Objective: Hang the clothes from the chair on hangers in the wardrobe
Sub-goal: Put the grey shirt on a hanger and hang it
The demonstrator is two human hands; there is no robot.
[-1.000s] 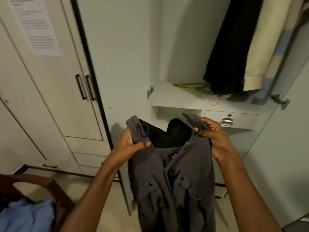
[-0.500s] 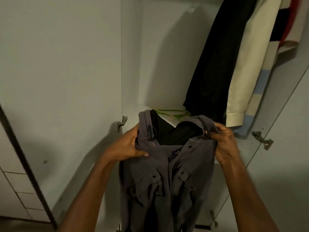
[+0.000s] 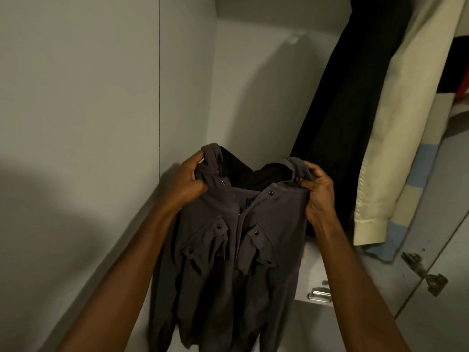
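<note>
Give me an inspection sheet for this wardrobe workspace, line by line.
Surface: wardrobe shelf, pale, mostly hidden behind the shirt.
Job's things: grey shirt held up by its shoulders, front facing the camera; no hanger visible.
Clutter: nothing seen.
Hands: left hand grips the shirt's left shoulder; right hand grips the other shoulder.
Cables: nothing seen.
Surroundings: black garment and cream garment hanging at right; drawer handle below the shelf; door hinge.

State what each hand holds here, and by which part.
Both hold one dark grey buttoned shirt: the left hand grips its left shoulder by the collar, the right hand its right shoulder.
</note>
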